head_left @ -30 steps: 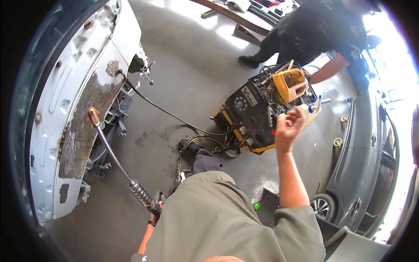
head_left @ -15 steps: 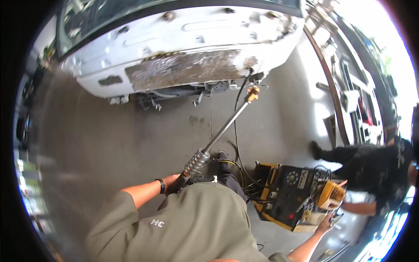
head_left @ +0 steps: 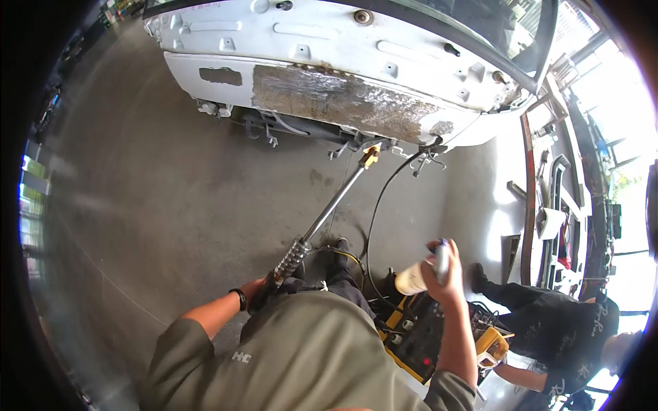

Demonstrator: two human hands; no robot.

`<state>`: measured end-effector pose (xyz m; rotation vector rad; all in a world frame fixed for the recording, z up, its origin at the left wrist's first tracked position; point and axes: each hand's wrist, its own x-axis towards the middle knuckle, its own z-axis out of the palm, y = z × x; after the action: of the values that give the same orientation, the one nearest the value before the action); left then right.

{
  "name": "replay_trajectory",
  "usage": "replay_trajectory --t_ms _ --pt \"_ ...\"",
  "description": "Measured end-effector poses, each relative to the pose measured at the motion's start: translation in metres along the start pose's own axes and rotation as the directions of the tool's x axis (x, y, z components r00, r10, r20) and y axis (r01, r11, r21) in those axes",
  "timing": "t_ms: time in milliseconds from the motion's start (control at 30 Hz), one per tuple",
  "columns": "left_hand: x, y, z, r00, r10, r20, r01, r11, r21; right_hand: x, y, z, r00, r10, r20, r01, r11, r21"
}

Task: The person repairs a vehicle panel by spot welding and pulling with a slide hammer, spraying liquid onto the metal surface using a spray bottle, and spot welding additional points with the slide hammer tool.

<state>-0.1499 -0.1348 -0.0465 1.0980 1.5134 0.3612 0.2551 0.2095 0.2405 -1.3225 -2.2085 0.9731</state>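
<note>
My left hand (head_left: 258, 290) is closed round the handle end of a slide hammer (head_left: 334, 203), low in front of my body. Its long steel rod runs up to a brass-coloured tip (head_left: 371, 155) that appears near the lower edge of a white vehicle panel (head_left: 329, 34); I cannot tell whether they touch. My right hand (head_left: 445, 282) is raised over a black and yellow machine (head_left: 442, 325), its fingers closed on a whitish cylinder with a blue end (head_left: 442, 257). A cream cylinder (head_left: 412, 279) sits against the same hand; its kind is unclear.
A bare, scraped patch (head_left: 329, 96) crosses the panel's lower part. A black cable (head_left: 373, 226) loops over the grey floor between panel and machine. To the right, another person in black (head_left: 558, 329) reaches to a yellow object (head_left: 492, 346) at the machine. Metal frame parts (head_left: 558, 198) lie beyond.
My right hand has moved from the machine's far end up and forward, now with the cream cylinder at it. The slide hammer's tip sits lower and left; the camera view has turned.
</note>
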Motion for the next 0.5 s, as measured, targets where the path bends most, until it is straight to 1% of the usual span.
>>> replay_trajectory --t_ms 33,67,100,133,167,200,267,300,367,400,433,500 --pt "-0.013 0.009 0.001 0.999 -0.037 -0.038 0.039 0.998 0.047 0.021 -0.005 0.023 0.979 -0.204 0.007 0.204 0.979 0.028" --pt "-0.028 0.021 0.003 0.994 -0.077 -0.072 0.084 0.992 0.091 0.036 -0.017 0.043 0.959 -0.283 0.005 0.28 0.952 0.122" --pt "-0.037 0.033 0.0 0.985 -0.172 -0.02 0.173 0.982 0.076 0.048 -0.024 0.063 0.961 -0.276 -0.004 0.271 0.94 0.207" --pt "-0.049 0.054 -0.002 0.96 -0.281 -0.02 0.278 0.956 -0.099 0.056 -0.035 0.079 0.983 -0.183 0.028 0.166 0.934 0.316" --pt "-0.059 0.079 -0.002 0.923 -0.384 -0.003 0.369 0.889 -0.273 0.065 -0.043 0.087 0.97 -0.229 0.083 0.191 0.925 0.328" --pt "-0.066 0.089 -0.003 0.879 -0.476 0.033 0.442 0.784 -0.436 0.074 -0.049 0.094 0.952 -0.274 0.136 0.215 0.915 0.34" --pt "-0.069 0.04 0.019 0.907 -0.419 0.035 0.389 0.803 -0.451 0.088 -0.056 0.11 0.927 -0.322 0.192 0.264 0.925 0.273" --pt "-0.071 0.015 0.033 0.92 -0.39 0.035 0.361 0.81 -0.463 0.091 -0.066 0.12 0.932 -0.335 0.134 0.29 0.916 0.277" --pt "-0.075 -0.014 0.051 0.942 -0.335 -0.013 0.285 0.823 -0.492 0.098 -0.074 0.132 0.908 -0.386 0.161 0.33 0.898 0.291" --pt "-0.078 -0.017 0.053 0.952 -0.304 -0.043 0.243 0.83 -0.502 0.1 -0.078 0.137 0.894 -0.414 0.17 0.354 0.886 0.299" --pt "-0.078 -0.02 0.052 0.943 -0.331 -0.043 0.265 0.819 -0.509 0.104 -0.08 0.137 0.883 -0.363 0.299 0.28 0.916 0.286" --pt "-0.084 -0.024 0.054 0.92 -0.39 -0.03 0.317 0.79 -0.525 0.105 -0.093 0.146 0.906 -0.356 0.229 0.27 0.902 0.337"
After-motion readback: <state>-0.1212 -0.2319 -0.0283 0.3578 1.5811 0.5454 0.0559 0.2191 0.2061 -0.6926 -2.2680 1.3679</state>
